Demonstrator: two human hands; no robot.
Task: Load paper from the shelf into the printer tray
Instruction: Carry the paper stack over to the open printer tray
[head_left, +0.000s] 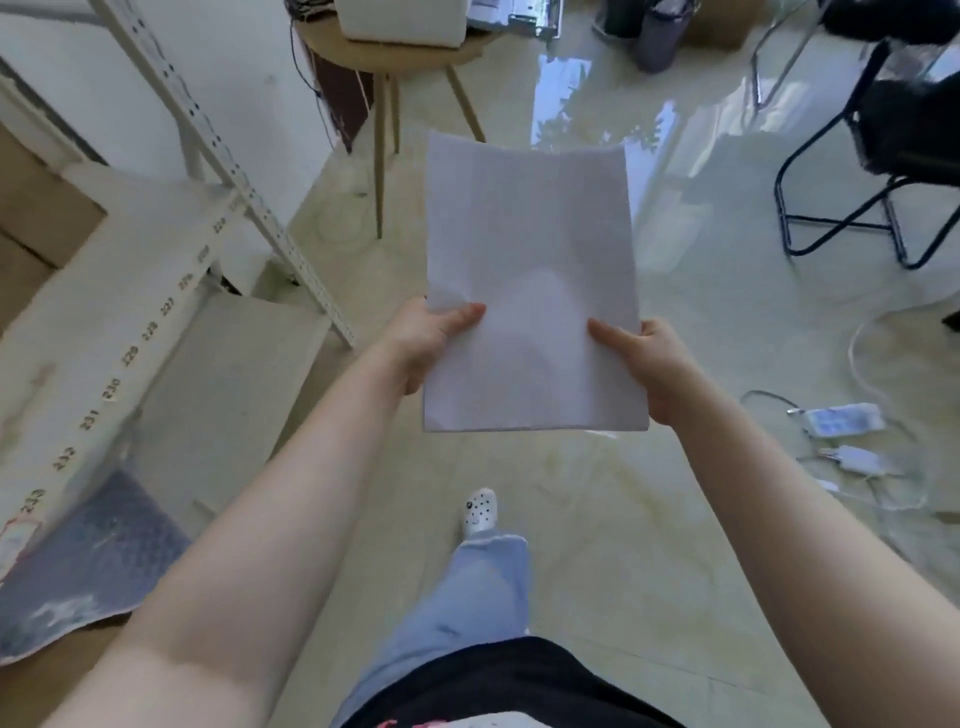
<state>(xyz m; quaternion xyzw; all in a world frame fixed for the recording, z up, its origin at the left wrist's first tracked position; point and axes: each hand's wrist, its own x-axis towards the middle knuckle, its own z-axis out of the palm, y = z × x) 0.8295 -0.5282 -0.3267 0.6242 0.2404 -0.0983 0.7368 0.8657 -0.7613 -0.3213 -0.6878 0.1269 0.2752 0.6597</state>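
A thin stack of white paper (530, 270) is held flat in front of me, above the floor. My left hand (426, 338) grips its left edge, thumb on top. At the right edge my right hand (654, 364) holds it the same way. The white metal shelf (119, 291) stands at my left, with numbered labels along its front edge. A white printer (400, 21) sits on a small round wooden table (384, 57) at the top of the view; only its lower part shows, and no tray is visible.
A black folding chair (883, 171) stands at the right. Cables, a power strip (841, 421) and a white charger (857, 460) lie on the glossy floor at the right. Cardboard boxes (36, 218) sit on the shelf. Open floor lies between me and the table.
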